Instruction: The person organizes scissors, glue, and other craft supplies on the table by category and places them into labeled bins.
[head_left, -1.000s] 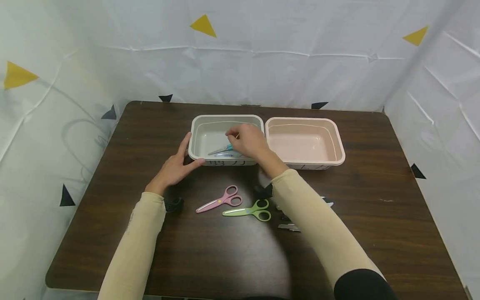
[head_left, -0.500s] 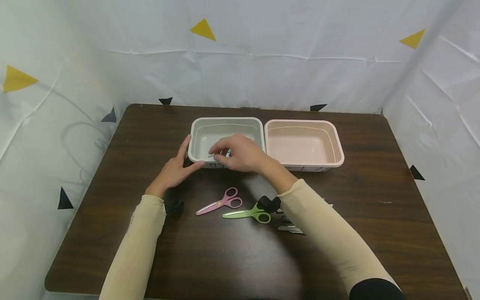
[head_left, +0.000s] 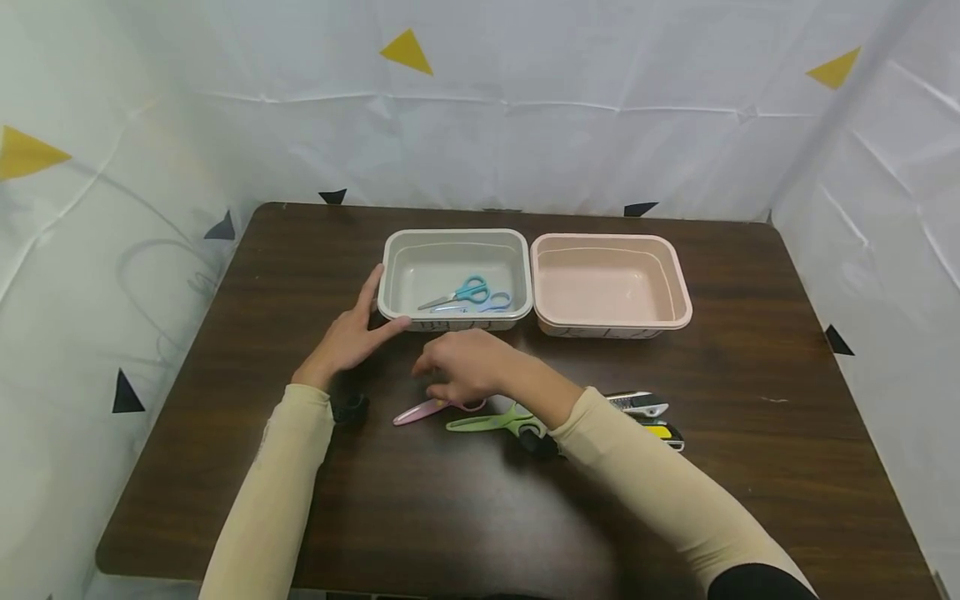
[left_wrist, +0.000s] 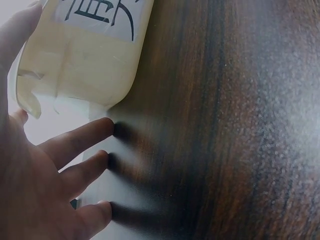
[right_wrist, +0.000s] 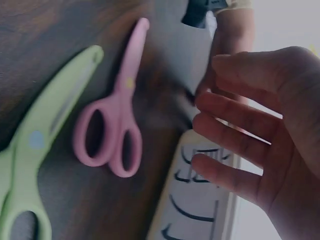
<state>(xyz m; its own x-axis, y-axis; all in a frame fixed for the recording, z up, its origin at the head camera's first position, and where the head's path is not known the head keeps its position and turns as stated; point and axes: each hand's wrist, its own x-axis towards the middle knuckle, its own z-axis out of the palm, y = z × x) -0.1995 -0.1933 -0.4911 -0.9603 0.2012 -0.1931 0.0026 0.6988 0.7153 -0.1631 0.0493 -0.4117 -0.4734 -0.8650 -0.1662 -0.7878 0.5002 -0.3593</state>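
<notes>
My left hand [head_left: 348, 337] steadies the grey-white bin [head_left: 456, 234] at its front left corner, thumb on the front rim and index finger along the left side; its other fingers are extended in the left wrist view. Teal scissors [head_left: 474, 289] and light-blue scissors [head_left: 497, 302] lie inside that bin. My right hand [head_left: 472, 365] hovers over the handles of the pink scissors [right_wrist: 125, 95], partly covering them in the head view. Its fingers hold nothing and stand apart from the scissors in the right wrist view. Green scissors [right_wrist: 55, 115] lie beside the pink pair.
A pink bin [head_left: 611, 238] stands right beside the grey-white one. Utility knives lie under and beyond my right forearm: a grey-white one [head_left: 637, 404] and a black-and-yellow one [head_left: 665, 432]. White sheeting [head_left: 480, 150] encloses the dark wooden table [head_left: 765, 467].
My right hand has come out of the grey-white bin and moved toward me, over the pink scissors. The teal scissors now show fully in the bin. My left hand has stayed put.
</notes>
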